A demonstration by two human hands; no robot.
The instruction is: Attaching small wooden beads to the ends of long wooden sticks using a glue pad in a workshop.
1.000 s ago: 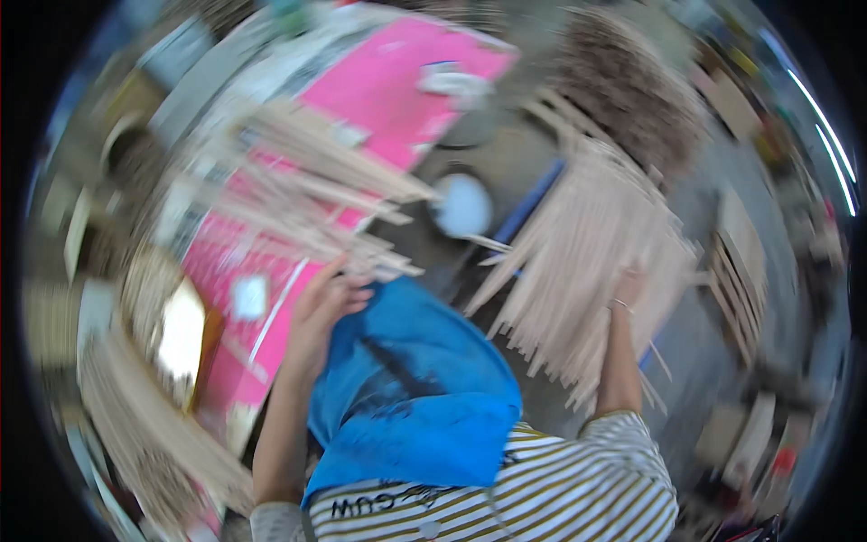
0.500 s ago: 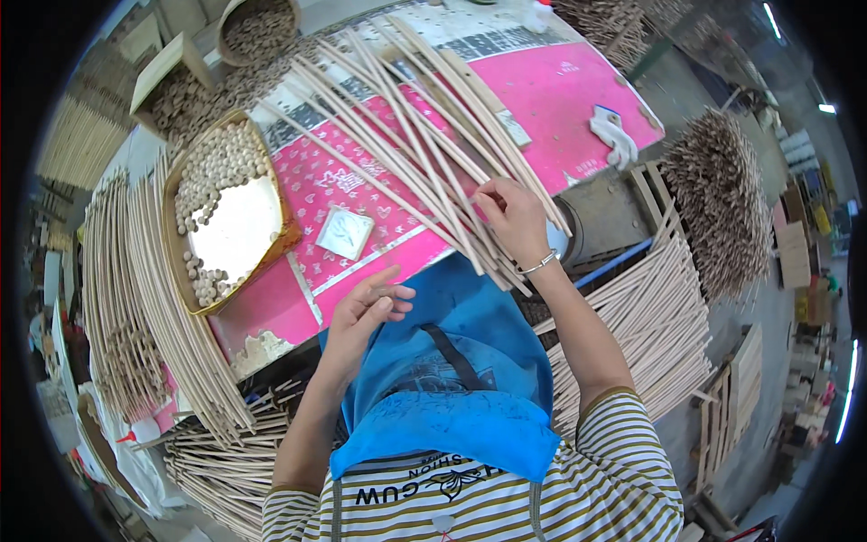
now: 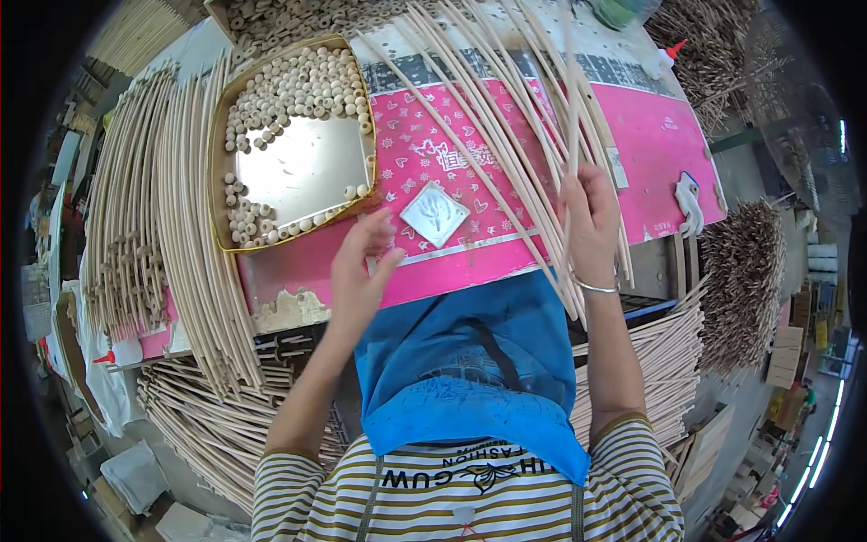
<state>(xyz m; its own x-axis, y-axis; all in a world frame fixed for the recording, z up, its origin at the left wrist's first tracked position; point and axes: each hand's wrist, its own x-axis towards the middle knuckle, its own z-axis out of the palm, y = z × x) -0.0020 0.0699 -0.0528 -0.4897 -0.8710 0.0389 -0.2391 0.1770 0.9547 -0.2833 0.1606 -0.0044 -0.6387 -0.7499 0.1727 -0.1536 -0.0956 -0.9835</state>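
A fan of long pale rattan sticks [image 3: 488, 117] lies across the pink table cover [image 3: 659, 154]. My right hand [image 3: 591, 221] is closed around one or two of these sticks near their lower ends and holds them upright against the fan. My left hand [image 3: 361, 271] hovers with its fingers apart at the table's near edge and holds nothing. It is just left of a small silvery square tile [image 3: 434, 213]. A blue cloth [image 3: 470, 361] hangs between my forearms.
A gold-rimmed tray [image 3: 298, 172] of wooden beads sits at the table's left. Curved rattan bundles [image 3: 181, 226] lie left of it, with more rods [image 3: 668, 361] stacked at the lower right. Glue bottles [image 3: 664, 59] [image 3: 117, 354] and a white object [image 3: 689, 200] lie nearby.
My right hand has shifted right along the sticks and closed on them. My left hand has lifted off the blue cloth toward the table edge.
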